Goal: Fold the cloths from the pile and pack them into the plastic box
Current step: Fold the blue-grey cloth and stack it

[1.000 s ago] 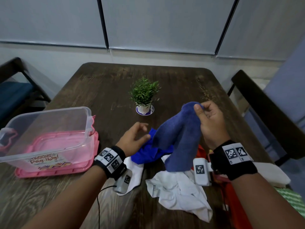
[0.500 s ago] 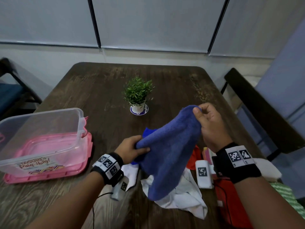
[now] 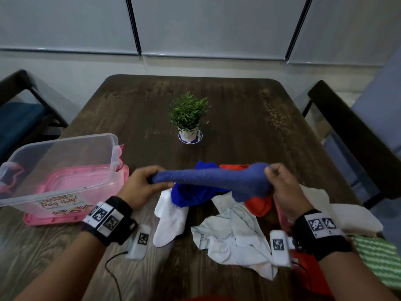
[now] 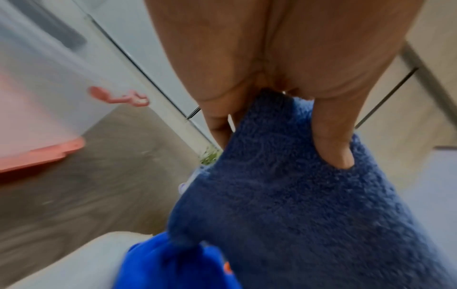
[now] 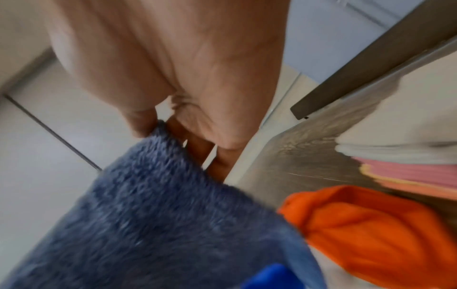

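Left hand: my left hand (image 3: pixel 142 187) pinches one end of the dusty-blue towel (image 3: pixel 213 179); in the left wrist view the thumb presses into the pile with the fingers behind it.
Right hand: my right hand (image 3: pixel 282 187) pinches the other end, thumb against fingers, as the right wrist view shows too.
Towel: I see it stretched roughly level between both hands, held up over the pile, with a bunched fold hanging below my right hand.
Pile: under the towel lie a bright blue cloth (image 3: pixel 191 194), an orange cloth (image 3: pixel 259 205), a white cloth (image 3: pixel 171 220) and a crumpled pale cloth (image 3: pixel 234 237), all on the wooden table (image 3: pixel 227 118).
Further cloths: by my right forearm I make out a cream folded cloth (image 3: pixel 351 216) and a green patterned one (image 3: pixel 377 259).
Plastic box: the clear plastic box (image 3: pixel 108 153) stands at my left, sitting on its pink lid (image 3: pixel 43 219), well apart from the towel; I see no cloth inside it.
Plant: a small potted plant (image 3: pixel 189 118) stands beyond the pile.
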Action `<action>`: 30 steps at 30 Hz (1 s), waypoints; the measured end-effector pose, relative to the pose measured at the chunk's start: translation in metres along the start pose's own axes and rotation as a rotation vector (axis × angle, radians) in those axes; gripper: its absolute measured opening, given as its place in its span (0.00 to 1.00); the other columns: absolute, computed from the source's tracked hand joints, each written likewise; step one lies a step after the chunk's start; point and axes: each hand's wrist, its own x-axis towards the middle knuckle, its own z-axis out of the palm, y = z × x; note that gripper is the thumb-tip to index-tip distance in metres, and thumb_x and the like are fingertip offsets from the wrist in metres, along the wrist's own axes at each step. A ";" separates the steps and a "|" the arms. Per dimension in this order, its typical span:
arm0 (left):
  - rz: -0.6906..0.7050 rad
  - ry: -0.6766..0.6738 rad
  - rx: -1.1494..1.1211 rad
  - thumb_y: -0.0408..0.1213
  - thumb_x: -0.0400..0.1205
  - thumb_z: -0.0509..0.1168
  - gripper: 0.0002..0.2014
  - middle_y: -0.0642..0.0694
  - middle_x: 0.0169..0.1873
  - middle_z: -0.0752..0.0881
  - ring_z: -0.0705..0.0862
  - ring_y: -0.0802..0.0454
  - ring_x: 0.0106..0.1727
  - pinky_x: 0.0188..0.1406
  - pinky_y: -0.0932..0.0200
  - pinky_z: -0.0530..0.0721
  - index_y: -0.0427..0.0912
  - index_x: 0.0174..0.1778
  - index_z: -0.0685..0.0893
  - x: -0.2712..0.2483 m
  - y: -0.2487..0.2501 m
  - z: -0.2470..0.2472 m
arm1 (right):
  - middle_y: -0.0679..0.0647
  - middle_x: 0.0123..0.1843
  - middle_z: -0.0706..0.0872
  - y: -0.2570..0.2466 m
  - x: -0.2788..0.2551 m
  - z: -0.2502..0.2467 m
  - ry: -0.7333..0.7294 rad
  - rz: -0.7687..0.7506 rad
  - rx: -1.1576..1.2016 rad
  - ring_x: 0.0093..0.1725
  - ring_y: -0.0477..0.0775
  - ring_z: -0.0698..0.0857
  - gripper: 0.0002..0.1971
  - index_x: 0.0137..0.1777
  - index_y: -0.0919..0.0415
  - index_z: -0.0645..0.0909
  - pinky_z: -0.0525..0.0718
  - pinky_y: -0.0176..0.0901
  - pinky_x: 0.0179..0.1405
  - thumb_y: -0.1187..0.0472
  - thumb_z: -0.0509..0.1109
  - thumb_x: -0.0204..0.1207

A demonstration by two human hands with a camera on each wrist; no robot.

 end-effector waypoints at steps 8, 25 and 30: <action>-0.374 -0.569 0.581 0.46 0.76 0.72 0.06 0.56 0.30 0.80 0.76 0.65 0.32 0.37 0.67 0.73 0.51 0.38 0.81 -0.094 -0.111 0.039 | 0.52 0.30 0.81 0.134 -0.071 -0.020 -0.366 0.520 -0.261 0.27 0.43 0.79 0.07 0.48 0.65 0.72 0.78 0.38 0.27 0.63 0.66 0.85; -0.442 -0.117 0.550 0.39 0.78 0.72 0.02 0.50 0.37 0.85 0.83 0.50 0.42 0.41 0.63 0.71 0.48 0.44 0.86 0.001 -0.121 0.048 | 0.50 0.26 0.82 0.133 0.025 -0.005 -0.170 0.364 -0.732 0.33 0.60 0.86 0.14 0.33 0.54 0.77 0.86 0.56 0.42 0.56 0.72 0.80; -0.502 -0.099 0.541 0.41 0.77 0.73 0.05 0.51 0.39 0.86 0.85 0.48 0.45 0.44 0.63 0.74 0.53 0.44 0.83 0.018 -0.139 0.060 | 0.49 0.33 0.83 0.140 0.035 0.004 -0.125 0.425 -0.901 0.39 0.56 0.82 0.14 0.33 0.51 0.76 0.71 0.41 0.43 0.56 0.70 0.81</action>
